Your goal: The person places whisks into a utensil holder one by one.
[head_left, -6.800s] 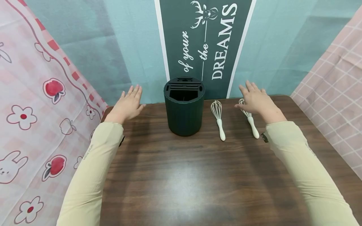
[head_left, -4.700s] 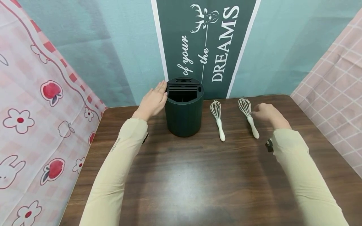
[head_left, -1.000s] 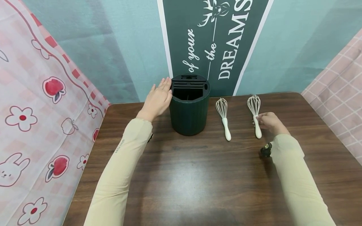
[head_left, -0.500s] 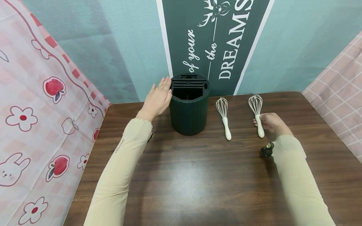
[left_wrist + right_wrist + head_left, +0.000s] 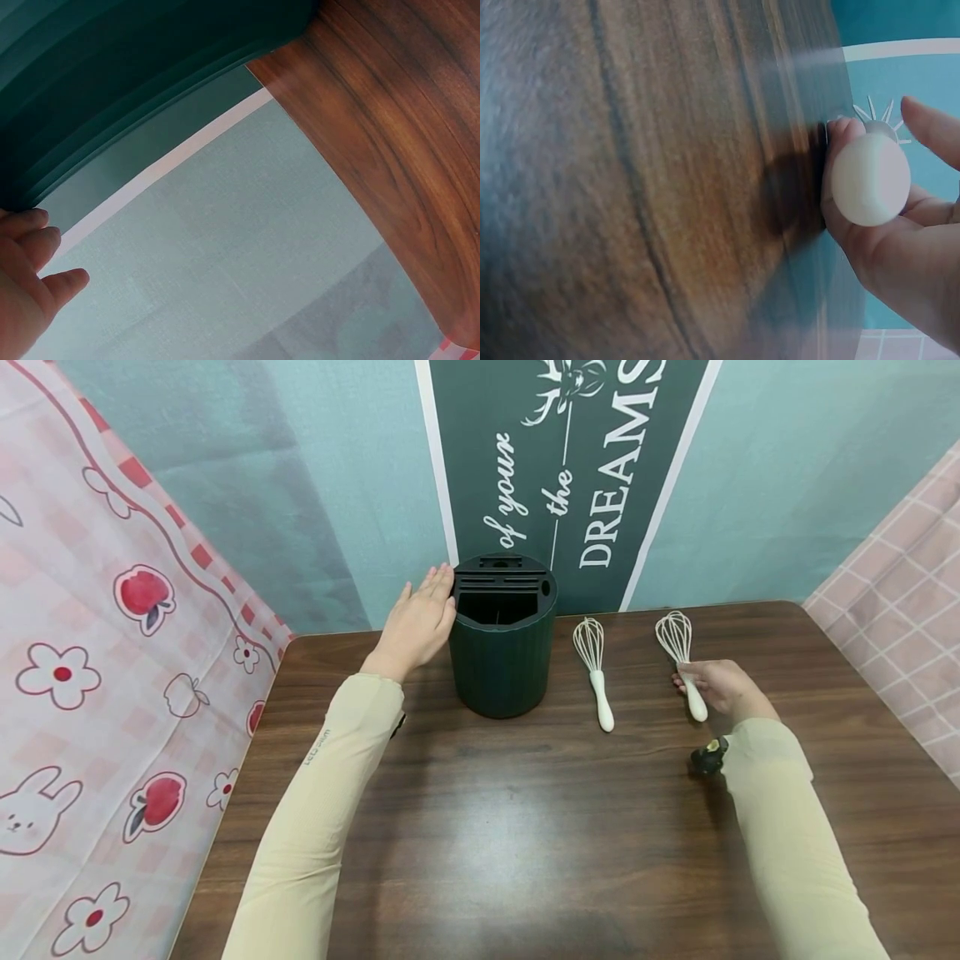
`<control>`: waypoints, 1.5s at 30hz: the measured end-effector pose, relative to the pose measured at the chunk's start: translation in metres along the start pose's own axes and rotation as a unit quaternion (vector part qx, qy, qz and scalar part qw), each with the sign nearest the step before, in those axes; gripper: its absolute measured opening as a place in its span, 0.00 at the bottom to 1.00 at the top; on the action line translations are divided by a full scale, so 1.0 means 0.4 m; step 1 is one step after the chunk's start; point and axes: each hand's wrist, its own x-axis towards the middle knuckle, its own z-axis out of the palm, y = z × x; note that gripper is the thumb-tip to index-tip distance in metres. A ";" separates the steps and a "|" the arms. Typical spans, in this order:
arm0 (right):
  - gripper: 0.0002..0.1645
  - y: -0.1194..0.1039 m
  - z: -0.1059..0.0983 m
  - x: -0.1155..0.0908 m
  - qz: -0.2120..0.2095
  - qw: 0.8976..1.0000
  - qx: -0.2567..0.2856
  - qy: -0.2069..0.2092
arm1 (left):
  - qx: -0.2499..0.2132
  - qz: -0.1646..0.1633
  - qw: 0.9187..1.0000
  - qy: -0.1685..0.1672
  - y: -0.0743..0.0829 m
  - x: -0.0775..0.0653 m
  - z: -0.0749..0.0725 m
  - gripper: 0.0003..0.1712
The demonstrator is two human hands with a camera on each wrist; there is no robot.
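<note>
My left hand [image 5: 416, 628] lies with straight fingers against the upper left side of a dark green utensil holder [image 5: 498, 668]. The left wrist view shows the holder's ribbed wall [image 5: 150, 82] with fingertips at its rim. On the right, my right hand [image 5: 718, 683] holds a white whisk [image 5: 696, 700] by its handle, thumb on top and fingers beneath. Its wire head points to the back wall. In the right wrist view the handle's rounded end [image 5: 871, 180] faces the camera, fingers curled under it. A second white whisk [image 5: 602, 702] lies on the table between holder and right hand.
The brown wooden table [image 5: 495, 827] ends at a blue cloth backdrop [image 5: 360, 485] just behind the holder. A pink and white patterned cloth [image 5: 90, 710] hangs at the left, a pink checked one [image 5: 907, 610] at the right.
My left hand has come right to the holder and stayed there. My right hand has come down from above the right whisk and gripped its handle, shifting and turning it slightly.
</note>
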 end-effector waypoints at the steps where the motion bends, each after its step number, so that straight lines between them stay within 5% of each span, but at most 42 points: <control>1: 0.24 0.002 0.001 0.000 -0.003 1.000 -0.007 0.003 | 0.000 0.000 1.000 0.000 0.000 -0.002 0.001 0.31; 8: 0.29 0.019 0.005 -0.001 -0.008 0.999 -0.020 0.026 | 0.002 0.000 1.000 0.000 0.003 -0.013 0.004 0.31; 14: 0.04 0.022 0.003 -0.019 0.003 0.999 0.044 0.030 | 0.004 0.004 1.000 0.005 0.008 -0.022 0.006 0.31; 19: 0.14 0.027 -0.003 -0.028 0.008 0.994 0.107 0.009 | 0.008 0.006 1.000 0.008 0.011 -0.029 0.007 0.31; 25: 0.04 0.037 -0.011 -0.030 0.015 0.991 0.136 -0.001 | 0.008 0.005 1.000 0.008 0.013 -0.037 0.010 0.31; 34: 0.36 0.054 -0.010 -0.038 0.017 0.990 0.141 -0.011 | 0.011 0.005 1.000 0.007 0.017 -0.050 0.017 0.31; 42: 0.37 0.064 -0.004 -0.051 0.004 0.987 0.162 -0.013 | 0.010 0.009 1.000 0.015 0.023 -0.064 0.018 0.31; 45: 0.29 0.066 0.001 -0.061 -0.003 0.985 0.170 -0.011 | 0.010 0.007 1.000 0.012 0.025 -0.069 0.018 0.31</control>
